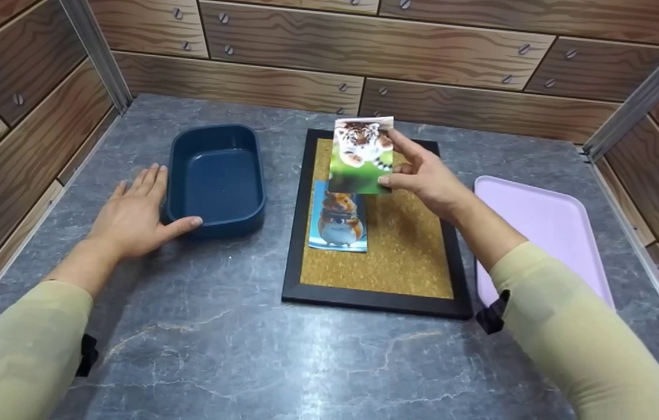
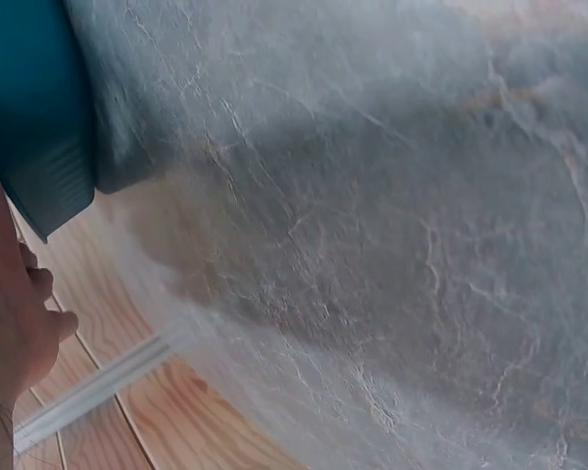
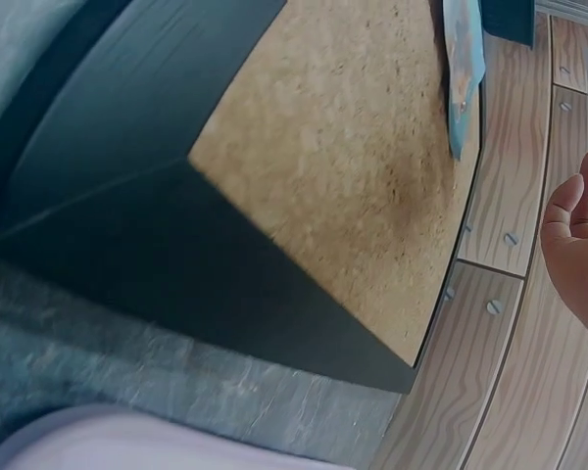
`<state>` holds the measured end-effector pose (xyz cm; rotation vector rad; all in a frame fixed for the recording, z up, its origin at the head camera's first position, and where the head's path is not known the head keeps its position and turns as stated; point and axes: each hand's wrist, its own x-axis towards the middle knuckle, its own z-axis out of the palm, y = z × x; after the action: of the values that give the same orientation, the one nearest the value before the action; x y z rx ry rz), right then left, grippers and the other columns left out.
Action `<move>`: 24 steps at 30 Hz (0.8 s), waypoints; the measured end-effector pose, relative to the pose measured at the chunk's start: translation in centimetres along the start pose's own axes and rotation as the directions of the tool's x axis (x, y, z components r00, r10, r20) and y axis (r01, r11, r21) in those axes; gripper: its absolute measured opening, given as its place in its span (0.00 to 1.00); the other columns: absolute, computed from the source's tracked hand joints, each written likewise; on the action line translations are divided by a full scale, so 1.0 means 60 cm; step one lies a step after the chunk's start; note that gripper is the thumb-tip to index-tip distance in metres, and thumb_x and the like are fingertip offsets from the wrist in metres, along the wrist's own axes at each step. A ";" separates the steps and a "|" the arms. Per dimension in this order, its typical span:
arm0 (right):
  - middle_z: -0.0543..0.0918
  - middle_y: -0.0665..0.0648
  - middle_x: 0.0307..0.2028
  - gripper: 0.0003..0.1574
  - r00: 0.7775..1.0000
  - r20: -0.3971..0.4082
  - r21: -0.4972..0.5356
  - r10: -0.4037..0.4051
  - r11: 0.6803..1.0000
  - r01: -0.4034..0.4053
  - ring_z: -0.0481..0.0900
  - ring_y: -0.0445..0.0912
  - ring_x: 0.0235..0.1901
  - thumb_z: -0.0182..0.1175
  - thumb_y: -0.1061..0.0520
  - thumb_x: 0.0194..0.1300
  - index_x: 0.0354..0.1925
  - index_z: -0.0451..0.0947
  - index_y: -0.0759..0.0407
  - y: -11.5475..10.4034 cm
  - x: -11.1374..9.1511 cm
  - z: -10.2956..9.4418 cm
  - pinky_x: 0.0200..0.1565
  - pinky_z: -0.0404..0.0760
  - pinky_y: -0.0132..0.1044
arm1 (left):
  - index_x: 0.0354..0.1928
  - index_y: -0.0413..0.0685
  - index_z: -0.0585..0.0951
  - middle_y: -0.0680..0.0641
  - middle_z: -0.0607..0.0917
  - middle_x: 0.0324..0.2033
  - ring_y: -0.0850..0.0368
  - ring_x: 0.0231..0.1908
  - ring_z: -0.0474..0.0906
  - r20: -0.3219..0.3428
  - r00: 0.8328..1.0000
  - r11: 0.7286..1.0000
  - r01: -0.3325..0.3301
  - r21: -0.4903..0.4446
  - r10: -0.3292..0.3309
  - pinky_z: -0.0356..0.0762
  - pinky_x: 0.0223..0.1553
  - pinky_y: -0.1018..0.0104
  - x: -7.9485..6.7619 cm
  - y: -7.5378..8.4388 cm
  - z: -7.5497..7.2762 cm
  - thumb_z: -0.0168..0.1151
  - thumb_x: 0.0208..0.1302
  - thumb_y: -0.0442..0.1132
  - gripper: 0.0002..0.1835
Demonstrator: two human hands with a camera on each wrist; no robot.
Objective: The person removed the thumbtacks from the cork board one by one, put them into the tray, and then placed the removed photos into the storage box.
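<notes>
The blue picture (image 1: 338, 227) lies on the board (image 1: 405, 256). The left hand (image 1: 134, 219), fingers straight, rests by the box (image 1: 218, 181) at its two o'clock. The right hand (image 1: 428, 178), nearer the board, pinches the tiger picture (image 1: 358, 160), which is at its ten o'clock, above the board, long side toward twelve.

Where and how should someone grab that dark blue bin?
Probably take the bin by its left wall's rim, coming from the left, where the left hand is: the bin stands upright and open-topped, so that raised edge should pinch easily.
</notes>
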<state>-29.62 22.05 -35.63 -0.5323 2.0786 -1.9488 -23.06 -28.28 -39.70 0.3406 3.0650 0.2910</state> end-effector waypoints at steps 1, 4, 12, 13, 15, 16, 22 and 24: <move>0.56 0.62 0.82 0.61 1.000 -0.001 -0.005 0.001 1.000 -0.001 0.87 0.49 0.51 0.63 0.77 0.67 0.86 0.46 0.55 -0.001 0.002 0.002 0.50 0.86 0.35 | 0.84 0.31 0.41 0.29 0.44 0.82 0.31 0.82 0.40 0.007 1.000 1.000 0.000 -0.003 0.000 0.39 0.77 0.28 0.000 -0.001 0.000 0.45 0.66 0.84 0.69; 0.57 0.61 0.82 0.61 1.000 0.000 -0.022 0.000 1.000 0.000 0.87 0.48 0.50 0.64 0.76 0.67 0.86 0.46 0.54 -0.004 0.007 0.008 0.50 0.86 0.35 | 0.83 0.30 0.42 0.28 0.44 0.82 0.31 0.82 0.42 0.026 1.000 1.000 -0.006 -0.011 0.006 0.40 0.77 0.28 -0.001 -0.001 0.000 0.45 0.66 0.84 0.69; 0.58 0.61 0.81 0.60 1.000 0.003 -0.023 -0.014 1.000 0.014 0.86 0.47 0.47 0.65 0.75 0.67 0.86 0.47 0.55 -0.012 0.025 0.030 0.46 0.85 0.33 | 0.83 0.29 0.44 0.27 0.47 0.82 0.30 0.81 0.44 0.036 0.999 0.999 -0.016 -0.028 0.017 0.42 0.77 0.30 0.006 -0.002 -0.003 0.49 0.65 0.84 0.70; 0.59 0.60 0.81 0.60 1.000 0.005 -0.020 -0.015 1.000 0.015 0.86 0.47 0.47 0.65 0.75 0.68 0.86 0.48 0.55 -0.013 0.027 0.034 0.46 0.85 0.33 | 0.83 0.29 0.44 0.27 0.47 0.82 0.29 0.81 0.44 0.038 0.999 0.999 -0.018 -0.029 0.020 0.43 0.77 0.30 0.007 -0.002 -0.004 0.49 0.64 0.84 0.70; 0.58 0.60 0.81 0.59 1.000 0.014 -0.014 -0.015 1.000 0.015 0.86 0.47 0.47 0.65 0.75 0.68 0.86 0.48 0.55 -0.014 0.032 0.041 0.47 0.85 0.33 | 0.83 0.29 0.45 0.28 0.47 0.82 0.30 0.81 0.44 0.041 0.999 0.999 -0.023 -0.031 0.024 0.43 0.77 0.30 0.009 -0.003 -0.005 0.49 0.64 0.84 0.70; 0.58 0.60 0.82 0.59 1.000 0.020 -0.008 -0.014 1.000 0.014 0.86 0.47 0.47 0.65 0.75 0.68 0.86 0.47 0.55 -0.014 0.034 0.045 0.48 0.85 0.33 | 0.83 0.29 0.45 0.28 0.47 0.82 0.30 0.81 0.44 0.044 0.999 0.999 -0.027 -0.031 0.028 0.44 0.77 0.30 0.009 -0.003 -0.006 0.50 0.64 0.84 0.70; 0.55 0.60 0.83 0.60 0.998 0.055 0.018 -0.004 1.000 0.003 0.85 0.47 0.47 0.64 0.75 0.68 0.86 0.46 0.56 -0.013 0.047 0.067 0.49 0.85 0.34 | 0.83 0.30 0.46 0.29 0.47 0.82 0.31 0.81 0.44 0.064 0.997 0.998 -0.051 -0.029 0.053 0.45 0.77 0.30 0.012 -0.007 -0.009 0.51 0.64 0.84 0.70; 0.54 0.60 0.83 0.60 0.998 0.057 0.020 0.004 1.000 -0.005 0.86 0.47 0.47 0.64 0.75 0.68 0.86 0.45 0.55 -0.012 0.050 0.074 0.49 0.85 0.34 | 0.83 0.31 0.45 0.29 0.47 0.82 0.31 0.82 0.43 0.070 0.996 0.998 -0.056 -0.030 0.058 0.46 0.77 0.31 0.013 -0.006 -0.010 0.51 0.63 0.84 0.70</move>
<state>-30.44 16.74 -35.05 -0.5718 2.0215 -1.9272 -23.93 -28.58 -39.23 0.4276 2.9828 0.3169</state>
